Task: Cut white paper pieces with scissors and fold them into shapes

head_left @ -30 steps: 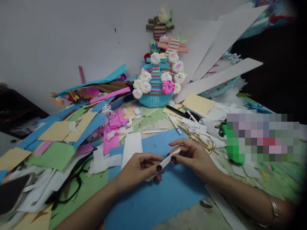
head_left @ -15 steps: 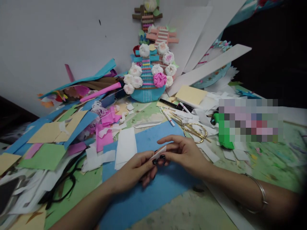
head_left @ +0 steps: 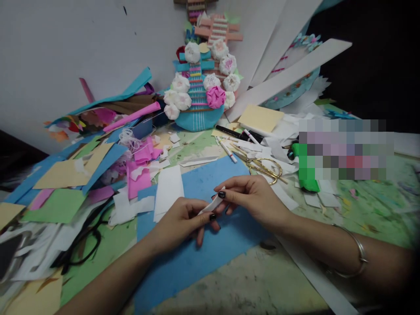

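A narrow white paper strip (head_left: pixel 214 204) is held between both hands, above a blue sheet (head_left: pixel 197 267). My left hand (head_left: pixel 183 221) pinches its lower left end between thumb and fingers. At the upper right end, my right hand (head_left: pixel 252 197) grips it with thumb and fingertips. The strip looks folded or rolled, though the fingers hide part of it. Just behind my left hand, white rectangular papers (head_left: pixel 169 190) lie on the blue sheet. Gold-handled scissors (head_left: pixel 265 168) rest beyond my right hand.
A blue paper instrument with flowers (head_left: pixel 197 118) leans at the back. Pens (head_left: pixel 229 131) and paper scraps lie before it. Coloured paper pieces (head_left: pixel 55 205), a phone (head_left: pixel 11 258) and black-framed glasses (head_left: pixel 88 249) crowd the left. A green object (head_left: pixel 306 168) sits at right.
My right hand has shifted slightly up and away from my left, so more of the white paper strip shows between them. The whole view has tilted down a little.
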`<action>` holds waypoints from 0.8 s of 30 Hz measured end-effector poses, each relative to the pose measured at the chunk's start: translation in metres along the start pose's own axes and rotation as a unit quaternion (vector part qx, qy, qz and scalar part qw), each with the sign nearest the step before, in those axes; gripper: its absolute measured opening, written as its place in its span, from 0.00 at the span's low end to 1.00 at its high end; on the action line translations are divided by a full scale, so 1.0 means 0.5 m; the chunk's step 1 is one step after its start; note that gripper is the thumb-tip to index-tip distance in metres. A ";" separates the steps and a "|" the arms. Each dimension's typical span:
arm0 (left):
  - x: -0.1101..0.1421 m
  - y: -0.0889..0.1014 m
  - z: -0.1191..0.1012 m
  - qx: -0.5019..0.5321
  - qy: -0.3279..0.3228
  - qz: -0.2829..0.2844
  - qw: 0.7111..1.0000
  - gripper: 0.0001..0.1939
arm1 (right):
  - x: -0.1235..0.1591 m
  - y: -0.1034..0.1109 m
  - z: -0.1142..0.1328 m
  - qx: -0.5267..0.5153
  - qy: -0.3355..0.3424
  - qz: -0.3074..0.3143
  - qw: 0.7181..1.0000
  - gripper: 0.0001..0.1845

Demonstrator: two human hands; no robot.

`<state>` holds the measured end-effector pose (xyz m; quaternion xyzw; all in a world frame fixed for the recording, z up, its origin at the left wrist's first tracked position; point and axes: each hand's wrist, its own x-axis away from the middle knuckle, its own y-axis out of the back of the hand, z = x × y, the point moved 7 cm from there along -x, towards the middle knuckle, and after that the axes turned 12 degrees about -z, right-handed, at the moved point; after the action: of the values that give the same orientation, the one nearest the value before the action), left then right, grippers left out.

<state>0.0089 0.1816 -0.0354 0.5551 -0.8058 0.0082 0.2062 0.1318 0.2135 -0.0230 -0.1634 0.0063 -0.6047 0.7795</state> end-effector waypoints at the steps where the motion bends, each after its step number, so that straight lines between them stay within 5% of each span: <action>1: 0.000 0.000 -0.002 -0.003 -0.003 0.001 1.000 0.16 | -0.001 0.001 0.000 0.000 -0.001 -0.002 1.000 0.08; 14: -0.006 0.002 0.004 0.063 0.016 -0.016 0.998 0.21 | -0.022 0.028 -0.001 -0.010 -0.005 -0.052 0.999 0.12; 21: -0.012 0.000 0.008 0.074 0.022 -0.015 0.997 0.20 | -0.018 0.006 -0.006 0.003 -0.009 0.012 1.000 0.10; 24: -0.016 0.021 0.006 0.107 0.014 -0.057 0.993 0.20 | -0.024 0.018 -0.006 -0.004 -0.008 -0.010 1.000 0.11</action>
<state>0.0009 0.1918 -0.0385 0.6186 -0.7646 0.0902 0.1568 0.1365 0.2263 -0.0304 -0.1711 0.0011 -0.6110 0.7729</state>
